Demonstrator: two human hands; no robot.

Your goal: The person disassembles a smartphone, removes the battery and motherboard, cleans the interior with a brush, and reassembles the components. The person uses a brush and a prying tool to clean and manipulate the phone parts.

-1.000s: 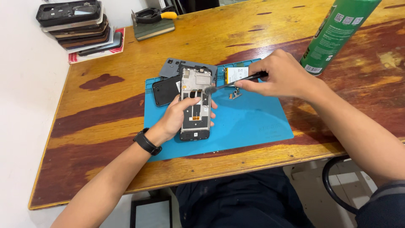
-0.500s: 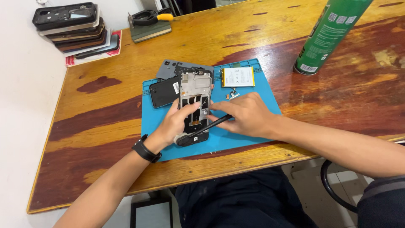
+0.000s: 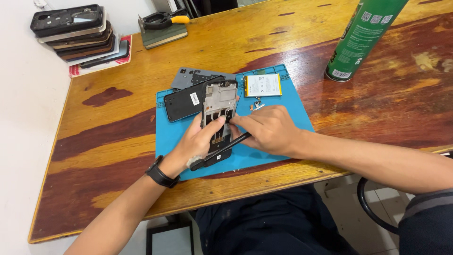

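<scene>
Head view: left hand [image 3: 200, 141] grips the opened black phone frame [image 3: 218, 111], long axis running away from the person; right hand [image 3: 266, 130], nearer its midsection, pinches a slim black pry tool [image 3: 222, 152] lying across its lower end.

A blue work mat [image 3: 278, 106] lies on a wooden table [image 3: 104, 127] streaked honey-yellow and dark red-brown; on it a black and silver phone frame [image 3: 219, 106], a white battery [image 3: 263, 85] edged yellow; far right a green spray can [image 3: 363, 38]; black wristwatch [image 3: 162, 174]
</scene>
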